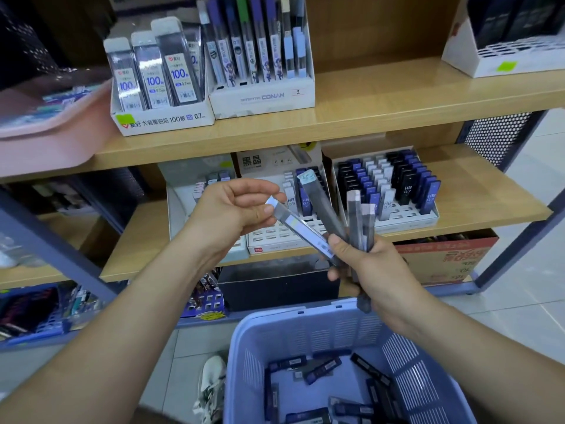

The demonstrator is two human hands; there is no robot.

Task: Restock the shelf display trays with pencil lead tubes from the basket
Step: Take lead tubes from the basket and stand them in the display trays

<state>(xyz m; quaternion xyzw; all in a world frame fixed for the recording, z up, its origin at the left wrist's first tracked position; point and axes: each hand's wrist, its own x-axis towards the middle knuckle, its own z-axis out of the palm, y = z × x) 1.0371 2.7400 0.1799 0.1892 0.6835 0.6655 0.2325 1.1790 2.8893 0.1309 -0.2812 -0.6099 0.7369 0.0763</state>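
Observation:
My right hand [370, 270] grips a fan of several grey pencil lead tubes [357, 221] in front of the middle shelf. My left hand [235, 209] pinches the top end of one clear tube [301, 228] whose lower end still lies in the right hand's bunch. Below, a blue plastic basket [305, 335] holds several dark lead tubes [324, 367] on its bottom. On the upper shelf a white display tray [162, 117] carries tall 0.7 tubes. On the middle shelf stand a white tray [275, 240] with open slots and a fuller tray [406, 217].
A white Conan display box [263, 99] stands beside the 0.7 tray. A pink bin [52, 130] sits at the upper shelf's left end. Another white display [501, 56] is at the upper right. A cardboard box [446, 258] and a black box [278, 283] sit under the middle shelf.

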